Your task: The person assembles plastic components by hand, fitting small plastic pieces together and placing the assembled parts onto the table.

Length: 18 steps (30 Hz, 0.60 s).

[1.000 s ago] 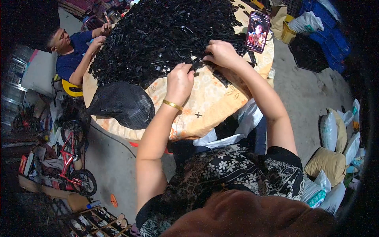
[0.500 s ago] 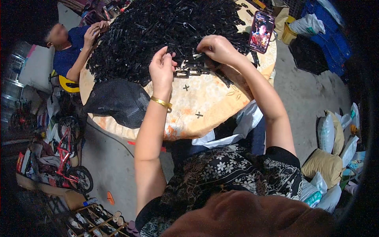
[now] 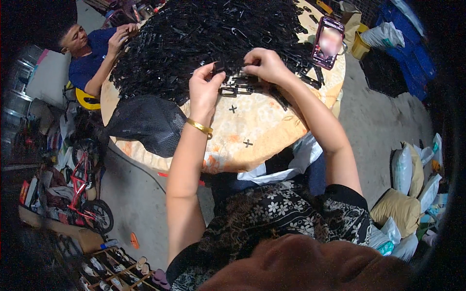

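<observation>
A big heap of slim black plastic pieces (image 3: 194, 43) covers most of the round table. At its near edge my left hand (image 3: 205, 89), wearing a gold bangle, pinches a small black plastic piece (image 3: 219, 68) between thumb and fingers. Just to the right, my right hand (image 3: 268, 66) is closed over the heap's edge, fingertips curled together; what they hold, if anything, is too small to make out. Below both hands lies a loose row of black frame-like pieces (image 3: 239, 90). Two small black crosses (image 3: 233, 109) show on the pale cloth nearer me.
The flowered tablecloth (image 3: 272, 145) hangs over the table's rim. A black mesh bag (image 3: 145, 123) lies left of my forearm. A phone (image 3: 328, 42) with a lit screen leans at the right. Across on the left sits another person (image 3: 92, 56), hands at the heap.
My left hand has turned and its thumb and fingers now hold a black piece up. My right hand's fingers have drawn together at nearly the same spot.
</observation>
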Tool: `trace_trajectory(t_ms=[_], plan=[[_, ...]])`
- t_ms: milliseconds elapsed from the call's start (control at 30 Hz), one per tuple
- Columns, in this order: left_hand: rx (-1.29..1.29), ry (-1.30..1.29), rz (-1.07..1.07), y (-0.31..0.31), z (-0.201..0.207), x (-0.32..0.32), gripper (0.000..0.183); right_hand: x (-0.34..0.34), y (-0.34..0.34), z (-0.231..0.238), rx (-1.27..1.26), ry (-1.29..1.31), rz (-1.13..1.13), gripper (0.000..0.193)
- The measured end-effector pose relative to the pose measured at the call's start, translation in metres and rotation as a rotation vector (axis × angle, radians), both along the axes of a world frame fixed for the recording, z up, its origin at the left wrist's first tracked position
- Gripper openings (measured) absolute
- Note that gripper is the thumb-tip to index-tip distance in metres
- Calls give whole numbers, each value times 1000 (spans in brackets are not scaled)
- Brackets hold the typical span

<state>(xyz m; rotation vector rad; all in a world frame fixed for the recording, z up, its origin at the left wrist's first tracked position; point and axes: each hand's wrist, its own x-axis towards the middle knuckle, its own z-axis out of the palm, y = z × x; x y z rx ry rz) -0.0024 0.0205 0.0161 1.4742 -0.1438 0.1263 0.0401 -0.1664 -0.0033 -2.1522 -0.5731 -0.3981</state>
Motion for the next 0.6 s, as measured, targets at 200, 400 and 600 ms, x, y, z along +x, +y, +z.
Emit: trace_trajectory(t_ms=[200, 400, 600], plan=[[8, 15, -40, -11, -2, -6, 33, -12, -5, 12, 627, 400, 245, 37], [-24, 156, -67, -10, -2, -2, 28, -29, 7, 21, 555, 269, 294, 36], [-318, 297, -130, -9, -5, 0, 25, -32, 15, 8, 273, -65, 137, 24]])
